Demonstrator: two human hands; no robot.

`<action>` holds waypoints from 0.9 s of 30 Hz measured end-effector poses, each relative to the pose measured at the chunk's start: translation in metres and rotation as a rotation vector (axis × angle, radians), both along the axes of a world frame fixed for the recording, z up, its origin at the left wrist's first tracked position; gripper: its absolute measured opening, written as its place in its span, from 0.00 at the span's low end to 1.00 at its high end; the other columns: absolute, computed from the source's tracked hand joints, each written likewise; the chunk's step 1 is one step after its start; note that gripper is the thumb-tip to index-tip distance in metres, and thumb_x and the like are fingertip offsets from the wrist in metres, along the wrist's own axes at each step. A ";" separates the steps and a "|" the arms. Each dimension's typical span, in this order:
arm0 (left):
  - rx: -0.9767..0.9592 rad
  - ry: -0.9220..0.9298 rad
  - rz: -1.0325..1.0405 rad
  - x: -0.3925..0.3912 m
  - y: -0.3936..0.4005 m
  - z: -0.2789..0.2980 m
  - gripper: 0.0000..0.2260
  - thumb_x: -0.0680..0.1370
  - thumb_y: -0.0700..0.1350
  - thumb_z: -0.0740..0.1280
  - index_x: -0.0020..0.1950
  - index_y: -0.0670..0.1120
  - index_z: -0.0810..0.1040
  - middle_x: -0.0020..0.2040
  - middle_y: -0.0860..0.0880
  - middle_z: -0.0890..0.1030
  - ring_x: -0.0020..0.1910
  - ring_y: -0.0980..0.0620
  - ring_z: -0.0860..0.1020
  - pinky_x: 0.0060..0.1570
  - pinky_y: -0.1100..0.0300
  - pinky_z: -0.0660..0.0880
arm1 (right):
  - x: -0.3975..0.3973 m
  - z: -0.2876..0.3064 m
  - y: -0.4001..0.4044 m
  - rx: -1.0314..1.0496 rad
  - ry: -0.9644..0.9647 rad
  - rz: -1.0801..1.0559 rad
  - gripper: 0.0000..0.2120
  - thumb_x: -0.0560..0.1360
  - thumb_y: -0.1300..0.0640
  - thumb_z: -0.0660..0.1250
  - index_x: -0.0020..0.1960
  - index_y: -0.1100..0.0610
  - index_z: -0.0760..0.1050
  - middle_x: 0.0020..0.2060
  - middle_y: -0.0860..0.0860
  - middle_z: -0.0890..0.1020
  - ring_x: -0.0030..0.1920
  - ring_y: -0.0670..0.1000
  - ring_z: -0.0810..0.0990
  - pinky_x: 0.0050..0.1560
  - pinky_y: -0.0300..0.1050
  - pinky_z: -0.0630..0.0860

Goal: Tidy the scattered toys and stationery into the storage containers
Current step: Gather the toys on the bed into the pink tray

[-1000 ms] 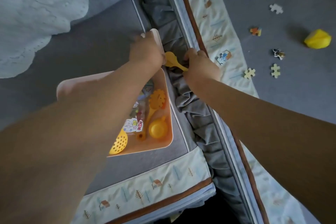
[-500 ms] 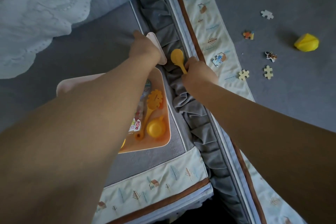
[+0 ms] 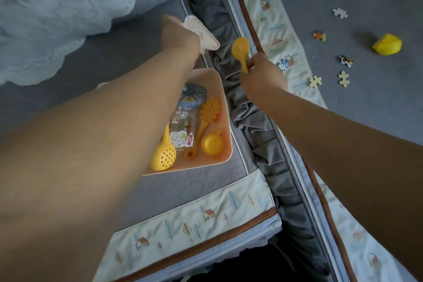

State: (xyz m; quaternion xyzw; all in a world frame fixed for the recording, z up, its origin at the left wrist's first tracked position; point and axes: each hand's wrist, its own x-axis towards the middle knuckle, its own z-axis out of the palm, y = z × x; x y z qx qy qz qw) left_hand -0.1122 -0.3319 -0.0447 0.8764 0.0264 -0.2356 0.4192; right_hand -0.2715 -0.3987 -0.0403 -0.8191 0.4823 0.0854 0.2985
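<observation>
Here the right hand (image 3: 263, 80) pinches the handle of a yellow toy spoon (image 3: 240, 49), bowl end up, above the grey ruffled fabric (image 3: 247, 121) between the two cushions. The left hand (image 3: 180, 34) grips the far rim of the tilted storage box (image 3: 225, 126), its fingers curled over the pale edge. Inside the box lie a yellow slotted ladle (image 3: 163, 155), an orange toy spatula (image 3: 206, 119), a small yellow cup (image 3: 212, 144) and a sticker sheet (image 3: 183, 139), close together against the lower wall. The box rests on a grey cushion (image 3: 187, 190) with a tree-and-house border. On the grey surface to the right, well apart from the box, lie scattered puzzle pieces (image 3: 343, 79) and a yellow lemon-shaped toy (image 3: 387, 44). One more puzzle piece (image 3: 286, 62) lies on the patterned border just beside the right hand. A pale lace blanket (image 3: 57, 7) covers the upper left
</observation>
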 end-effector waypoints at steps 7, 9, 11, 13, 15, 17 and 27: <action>0.111 -0.148 -0.239 -0.021 0.102 0.051 0.31 0.77 0.41 0.68 0.76 0.46 0.58 0.70 0.48 0.71 0.68 0.51 0.71 0.64 0.62 0.65 | -0.003 0.042 0.064 0.099 -0.168 -0.061 0.10 0.77 0.55 0.61 0.57 0.53 0.67 0.45 0.50 0.78 0.44 0.55 0.77 0.40 0.46 0.69; 0.133 -0.132 -0.273 -0.037 0.131 0.052 0.30 0.77 0.41 0.68 0.76 0.46 0.59 0.69 0.47 0.72 0.66 0.48 0.73 0.64 0.59 0.67 | -0.010 0.045 0.086 0.139 -0.140 -0.045 0.12 0.77 0.55 0.61 0.59 0.55 0.68 0.45 0.51 0.78 0.45 0.56 0.77 0.42 0.48 0.72; 0.170 -0.125 -0.328 -0.053 0.154 0.047 0.28 0.76 0.42 0.68 0.74 0.48 0.61 0.66 0.46 0.75 0.62 0.46 0.75 0.57 0.58 0.70 | -0.019 0.045 0.106 0.166 -0.081 -0.037 0.12 0.77 0.56 0.61 0.60 0.55 0.68 0.45 0.51 0.77 0.44 0.55 0.76 0.42 0.47 0.70; 0.237 -0.146 -0.429 -0.068 0.169 0.041 0.24 0.76 0.44 0.69 0.69 0.48 0.66 0.61 0.46 0.78 0.58 0.44 0.77 0.52 0.56 0.71 | -0.029 0.042 0.120 0.162 -0.013 -0.034 0.12 0.78 0.55 0.60 0.60 0.55 0.67 0.46 0.52 0.76 0.43 0.56 0.74 0.42 0.47 0.69; 0.338 -0.212 -0.534 -0.077 0.174 0.037 0.21 0.75 0.49 0.70 0.65 0.48 0.70 0.57 0.46 0.80 0.56 0.42 0.78 0.51 0.51 0.74 | -0.038 0.039 0.125 0.149 0.013 -0.059 0.12 0.78 0.54 0.59 0.61 0.54 0.67 0.51 0.54 0.78 0.45 0.57 0.76 0.42 0.48 0.71; 0.385 -0.275 -0.585 -0.081 0.171 0.039 0.22 0.74 0.50 0.71 0.65 0.49 0.70 0.57 0.44 0.80 0.56 0.41 0.77 0.53 0.48 0.76 | -0.045 0.040 0.125 0.149 0.003 -0.094 0.13 0.78 0.56 0.60 0.62 0.53 0.66 0.54 0.54 0.78 0.47 0.56 0.78 0.41 0.48 0.72; 0.223 -0.401 -0.766 -0.134 0.074 0.051 0.21 0.76 0.47 0.70 0.67 0.51 0.70 0.57 0.46 0.78 0.58 0.45 0.76 0.54 0.52 0.74 | -0.119 0.027 0.046 0.121 0.099 -0.253 0.20 0.76 0.62 0.59 0.67 0.54 0.64 0.64 0.57 0.72 0.53 0.58 0.78 0.45 0.48 0.75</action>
